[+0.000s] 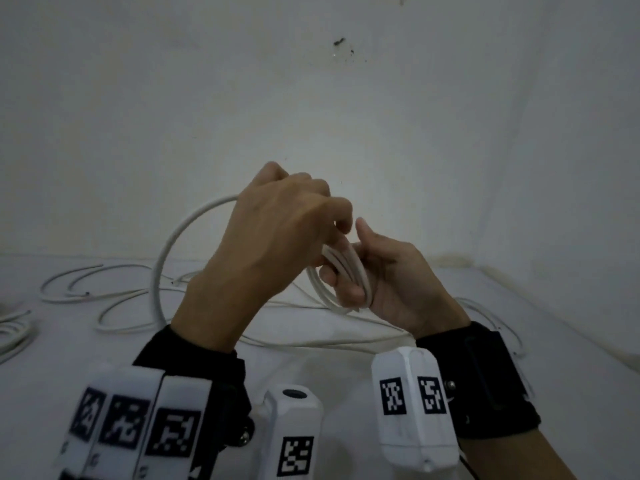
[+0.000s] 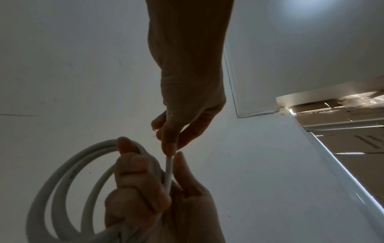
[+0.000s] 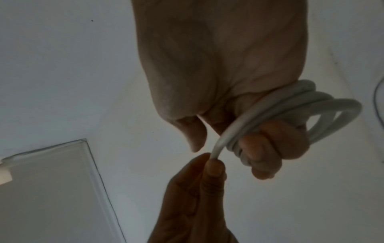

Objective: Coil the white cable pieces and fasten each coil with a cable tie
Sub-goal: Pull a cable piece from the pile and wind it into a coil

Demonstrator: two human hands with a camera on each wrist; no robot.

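A white cable coil (image 1: 333, 293) of several turns sits in my right hand (image 1: 377, 285), whose fingers curl round the bundle (image 3: 332, 106). My left hand (image 1: 287, 220) is raised just above and left of it, pinching the free strand (image 2: 168, 172) of the same cable between thumb and fingers (image 3: 214, 166). From the left hand a wide loop (image 1: 162, 258) arcs down toward the table. In the left wrist view the coil (image 2: 62, 180) hangs to the left of the right hand's fingers (image 2: 135, 172). No cable tie shows in any view.
More loose white cable pieces (image 1: 104, 296) lie spread over the white table (image 1: 346, 344), with another bundle (image 1: 14, 330) at the left edge and a strand (image 1: 502, 317) at the right. A white wall (image 1: 346, 116) stands close behind.
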